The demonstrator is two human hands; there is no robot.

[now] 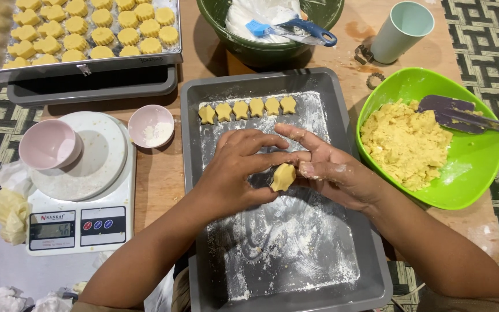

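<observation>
Wooden desk [163, 179]: both my hands, left hand [235, 170] and right hand [333, 170], pinching dough piece [283, 177] over floured tray [347, 144]; six star cookies [248, 109] cut, dough bowl [480, 173] remaining well filled.

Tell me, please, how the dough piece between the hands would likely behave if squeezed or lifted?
The dough piece is probably soft and easily dented, since the left hand and right hand are shaping it. It looks crumbly like the dough in the green bowl, so it may break. Flour on the tray suggests stickiness.
</observation>
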